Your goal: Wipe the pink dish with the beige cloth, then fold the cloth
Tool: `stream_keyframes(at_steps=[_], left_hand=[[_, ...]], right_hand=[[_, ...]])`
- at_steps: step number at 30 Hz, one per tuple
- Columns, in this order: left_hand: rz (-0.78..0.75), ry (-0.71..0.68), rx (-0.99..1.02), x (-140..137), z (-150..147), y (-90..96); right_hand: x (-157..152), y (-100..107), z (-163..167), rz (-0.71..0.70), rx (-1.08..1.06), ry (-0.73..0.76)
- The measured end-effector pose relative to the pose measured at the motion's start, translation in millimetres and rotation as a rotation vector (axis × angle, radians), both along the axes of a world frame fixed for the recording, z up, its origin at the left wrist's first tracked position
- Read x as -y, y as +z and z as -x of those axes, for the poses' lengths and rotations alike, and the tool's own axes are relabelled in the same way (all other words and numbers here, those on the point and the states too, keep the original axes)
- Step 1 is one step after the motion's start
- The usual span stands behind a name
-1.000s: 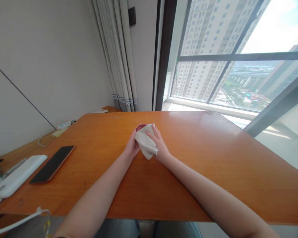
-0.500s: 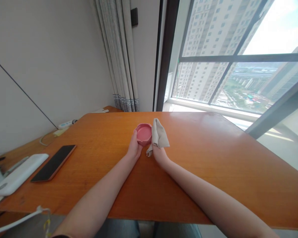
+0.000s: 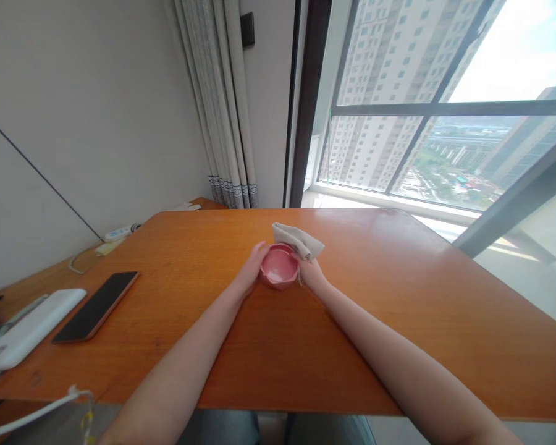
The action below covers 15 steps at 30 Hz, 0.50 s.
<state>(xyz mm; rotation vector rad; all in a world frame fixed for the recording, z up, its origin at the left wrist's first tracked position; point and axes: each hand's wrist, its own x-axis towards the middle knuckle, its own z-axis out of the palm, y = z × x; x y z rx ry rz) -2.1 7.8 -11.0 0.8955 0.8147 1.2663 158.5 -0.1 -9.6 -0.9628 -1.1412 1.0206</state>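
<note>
A small pink faceted bowl (image 3: 278, 269) is between my two hands over the middle of the wooden table (image 3: 204, 259), its hollow side facing up and toward me. My left hand (image 3: 251, 267) grips the bowl's left side. On the right side, my right hand (image 3: 311, 272) is closed on a light beige cloth (image 3: 299, 240), which lies against the bowl's far right rim. Part of the cloth sticks out beyond the fingers, and a small end shows below them. The cloth hides most of the right fingers.
A dark phone (image 3: 97, 307) lies on the table's left side. Beside it are a white flat device (image 3: 32, 327) and, in the lower left corner, a white cable (image 3: 32, 417). A power strip (image 3: 118, 233) sits by the wall. Large windows (image 3: 426, 111) fill the right background.
The bowl has moved slightly right and nearer to me, and its tilt has changed. My right hand has shifted the cloth from the bowl's right side to its far right rim.
</note>
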Motion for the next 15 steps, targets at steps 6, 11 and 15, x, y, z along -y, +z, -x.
stream_keyframes(at_steps=[6,11,15], left_hand=[[0.046,0.167,0.124,1.6,-8.7,4.4],[0.032,0.131,0.313,11.1,-19.0,9.2],[0.055,0.001,0.218,16.5,-18.8,13.7]], right_hand=[[9.4,-9.1,20.5,0.122,0.013,-0.047],[19.9,-12.8,39.9,0.116,0.063,-0.122],[10.8,-7.4,23.7,0.124,0.032,-0.116]])
